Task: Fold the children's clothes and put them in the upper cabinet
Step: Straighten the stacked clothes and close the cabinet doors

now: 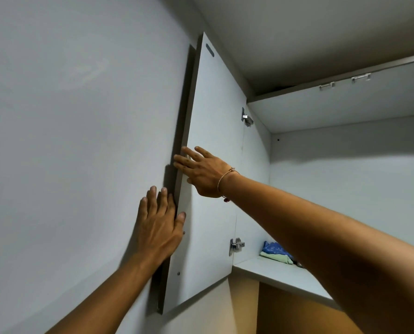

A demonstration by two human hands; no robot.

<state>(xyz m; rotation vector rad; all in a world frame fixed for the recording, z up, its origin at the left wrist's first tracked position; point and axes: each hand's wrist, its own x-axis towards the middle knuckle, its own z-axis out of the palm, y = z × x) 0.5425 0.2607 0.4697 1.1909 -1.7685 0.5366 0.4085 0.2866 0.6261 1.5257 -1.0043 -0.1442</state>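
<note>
Since the folded clothes [277, 254] already sit at the left end of the shelf [273, 272], ease the cabinet door [213, 131] shut slowly — left hand [157, 225] pinching its edge, right hand [201, 173] straight-fingered just above.

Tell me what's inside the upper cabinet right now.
In the upper cabinet, on its shelf, a blue patterned garment lies on a light green garment. The right forearm covers the shelf further right, so anything there cannot be seen.
</note>
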